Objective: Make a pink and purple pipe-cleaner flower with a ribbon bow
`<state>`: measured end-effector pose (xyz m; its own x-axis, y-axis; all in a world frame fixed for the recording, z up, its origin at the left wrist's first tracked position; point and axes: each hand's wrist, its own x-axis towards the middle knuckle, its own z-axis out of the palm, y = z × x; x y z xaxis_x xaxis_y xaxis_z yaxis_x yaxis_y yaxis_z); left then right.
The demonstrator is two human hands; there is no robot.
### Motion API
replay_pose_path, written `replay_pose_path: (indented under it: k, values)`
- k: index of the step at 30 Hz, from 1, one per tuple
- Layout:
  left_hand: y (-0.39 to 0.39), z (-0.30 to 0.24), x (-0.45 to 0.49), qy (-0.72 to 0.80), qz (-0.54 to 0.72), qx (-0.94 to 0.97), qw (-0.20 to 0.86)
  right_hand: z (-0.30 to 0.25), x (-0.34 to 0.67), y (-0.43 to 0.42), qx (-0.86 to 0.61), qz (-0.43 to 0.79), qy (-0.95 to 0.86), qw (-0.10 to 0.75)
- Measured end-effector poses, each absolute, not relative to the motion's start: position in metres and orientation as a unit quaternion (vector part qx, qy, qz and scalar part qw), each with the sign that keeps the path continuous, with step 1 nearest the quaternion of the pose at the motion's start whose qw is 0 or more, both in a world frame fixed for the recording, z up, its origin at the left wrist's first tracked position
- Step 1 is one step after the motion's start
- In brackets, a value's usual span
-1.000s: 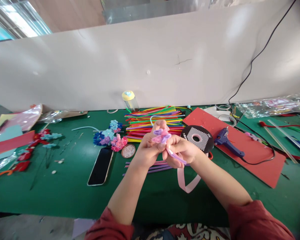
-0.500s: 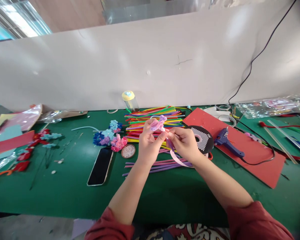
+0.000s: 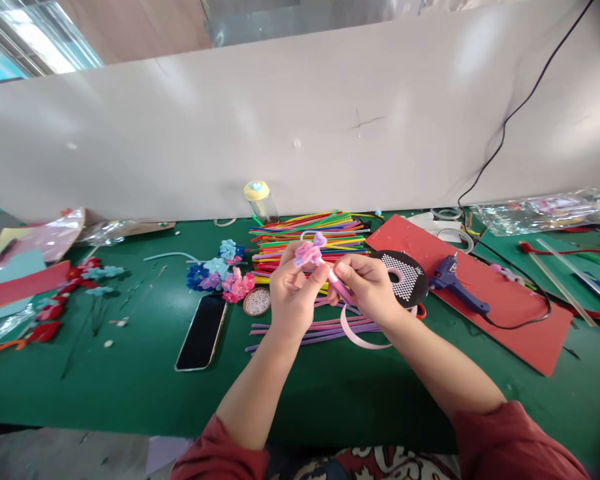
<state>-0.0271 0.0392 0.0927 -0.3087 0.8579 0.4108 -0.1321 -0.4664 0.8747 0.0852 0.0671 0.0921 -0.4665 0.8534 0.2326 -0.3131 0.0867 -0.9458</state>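
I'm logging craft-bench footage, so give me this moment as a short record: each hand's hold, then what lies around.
Left grip: pinching the pink-and-purple flower near its base
Right grip: thumb and fingers closed on the purple stem
Ribbon: pale pink ribbon, curving below the right grip
Beyond the hands: multicoloured sticks, piled
Left side: dark-screened phone; blue and pink flower bunch
Right side: blue glue gun on a red sheet
Surface: green tabletop
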Motion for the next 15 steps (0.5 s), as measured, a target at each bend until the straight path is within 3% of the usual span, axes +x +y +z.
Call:
replay_pose_path:
  k: [6, 15]
  values:
    - [0.0358, 0.097, -0.0197, 0.328, 0.7, 0.395, 0.497, 0.0926, 0.086, 0.0728, -0.159, 0.794, -0.454, 0.371]
    - [0.0385, 0.1011, -0.0259, 0.34, 0.661, 0.409, 0.53, 0.0857, 0.0813, 0.0722, -0.113, 0.874, -0.385, 0.274]
